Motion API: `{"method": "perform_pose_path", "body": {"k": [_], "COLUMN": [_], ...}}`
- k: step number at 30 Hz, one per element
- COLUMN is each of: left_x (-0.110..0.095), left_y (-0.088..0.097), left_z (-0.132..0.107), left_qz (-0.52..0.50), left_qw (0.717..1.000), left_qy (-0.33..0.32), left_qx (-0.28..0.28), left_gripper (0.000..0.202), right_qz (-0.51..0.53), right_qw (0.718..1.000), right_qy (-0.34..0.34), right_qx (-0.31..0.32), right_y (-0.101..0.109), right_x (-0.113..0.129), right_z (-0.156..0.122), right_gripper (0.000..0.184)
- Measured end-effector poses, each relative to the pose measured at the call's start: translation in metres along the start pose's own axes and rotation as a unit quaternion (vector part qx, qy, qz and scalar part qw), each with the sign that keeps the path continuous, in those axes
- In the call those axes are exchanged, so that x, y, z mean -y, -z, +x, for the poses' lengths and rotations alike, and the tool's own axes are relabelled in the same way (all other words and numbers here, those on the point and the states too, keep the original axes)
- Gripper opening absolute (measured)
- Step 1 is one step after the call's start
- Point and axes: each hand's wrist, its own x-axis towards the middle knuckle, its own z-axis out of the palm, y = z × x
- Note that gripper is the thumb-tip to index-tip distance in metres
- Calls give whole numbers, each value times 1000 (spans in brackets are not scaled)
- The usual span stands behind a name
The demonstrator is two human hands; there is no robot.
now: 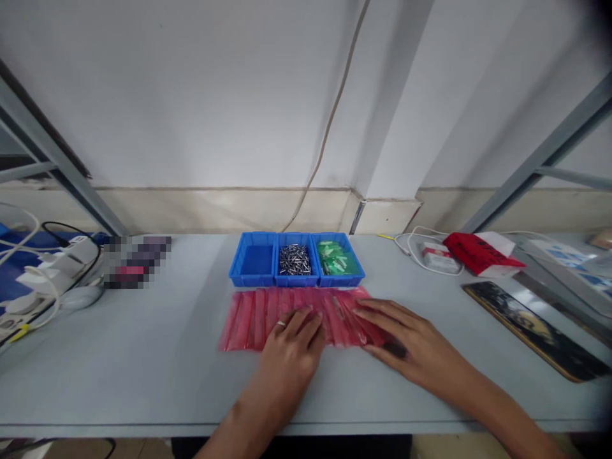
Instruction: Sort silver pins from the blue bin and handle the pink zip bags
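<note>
Left hand (291,360) and right hand (415,338) flat on a row of red plastic sleeves (251,319) on the tabletop (143,376).
Hands apart, not gripping, sleeves under both palms. Just beyond sits a blue three-compartment tray (253,275): metal pins (295,260) in the middle compartment, green packets (335,258) in the rightmost.

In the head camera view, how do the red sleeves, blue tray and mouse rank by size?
1. Red sleeves
2. Blue tray
3. Computer mouse

Sleeves versus tray is unsure: the sleeves lie nearer the camera.
</note>
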Motion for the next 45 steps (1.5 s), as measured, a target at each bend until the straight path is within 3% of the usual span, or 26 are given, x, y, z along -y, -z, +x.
{"method": "perform_pose_path", "body": {"k": [7,12,19,23,31,40,45], "left_x": [-8,-12,-25,-38,-41,-47,-54], "left_y": [-1,-3,-6,-10,-14,9,42], "left_z": [5,12,12,19,24,-3,-58], "left_qz": [8,34,53,60,15,-14,-25], "left_qw": [1000,998,998,998,1000,997,993], "left_qy": [-13,-48,-17,17,11,40,42], "left_qx": [-17,-6,-14,1,23,-62,-108], "left_gripper": [36,28,38,42,26,39,33], "right_qz": [-15,-29,-103,-114,-105,-99,-110], "right_qw": [999,998,990,990,992,994,993], "right_qy": [21,25,44,34,23,32,16], "right_qx": [-24,-50,-91,-71,-69,-42,-28], "right_y": [-15,-8,-13,-19,-23,-28,-16], "right_x": [10,10,8,6,-6,5,16], "right_z": [6,2,-11,-17,-25,-13,-11], "right_gripper": [44,41,36,45,48,53,57]}}
